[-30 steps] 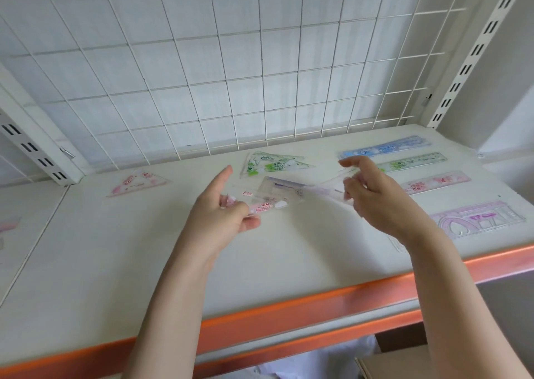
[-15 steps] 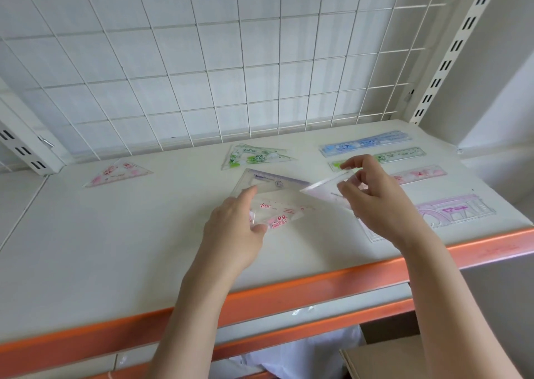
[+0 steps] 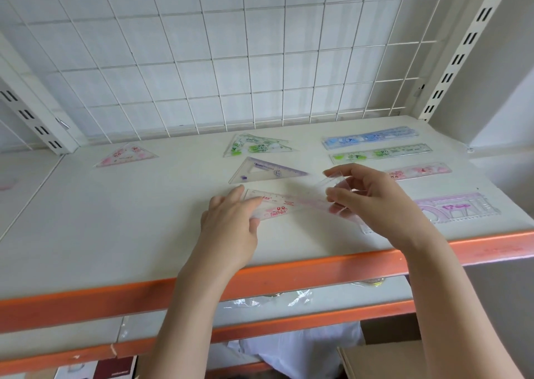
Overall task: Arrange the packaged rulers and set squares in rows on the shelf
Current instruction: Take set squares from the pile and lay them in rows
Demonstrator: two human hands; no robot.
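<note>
On the shelf [image 3: 115, 234] lie, left to right, four set squares – pink [image 3: 124, 155], green [image 3: 257, 146], purple [image 3: 264, 172], and a red-printed one [image 3: 284, 206] pinched by the left hand [image 3: 231, 222] – then the right hand [image 3: 372, 202] pinching clear packaging [image 3: 332, 183], and four rulers [image 3: 381, 154].

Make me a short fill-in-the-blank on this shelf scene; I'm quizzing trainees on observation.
1. The left hand holds a set square with ____ print.
2. The ruler nearest the wire grid is ____.
3. Behind the purple set square lies a ____ one.
4. The shelf has an ____ front edge.

Missing: red; blue; green; orange
</note>
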